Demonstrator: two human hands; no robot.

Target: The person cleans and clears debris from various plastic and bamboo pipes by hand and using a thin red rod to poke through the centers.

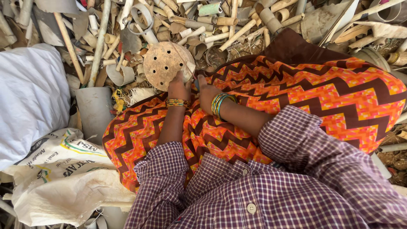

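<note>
- Two hands up close on one round brown disc (163, 62) with small holes in it.
- Left hand (179, 88) at the disc's lower edge, fingers (179, 77) pressed against it and closed on the rim.
- Right hand (206, 94) just beside the left one, near the disc's lower right edge; too hidden to tell if those fingers are apart or together, or if touching the disc.
- Something small and blue-grey between the two hands, too hidden to name.
- Disc tilted up, face toward the camera, just past the knees and above both hands.
- Gold bangles (177, 103) on the left wrist, green and gold bangles (220, 104) on the right wrist.
- Checked purple sleeves (163, 178) on both arms.
- Orange and brown zigzag cloth (296, 93) over the lap, under both hands.
- Behind the disc, a big heap of broken pipe pieces (203, 25), grey and tan, lying every way.
- Grey pipe piece (94, 111) on the left, near the knee.
- Far left, a white sack (29, 97), and below it another white sack with print (63, 182).
</note>
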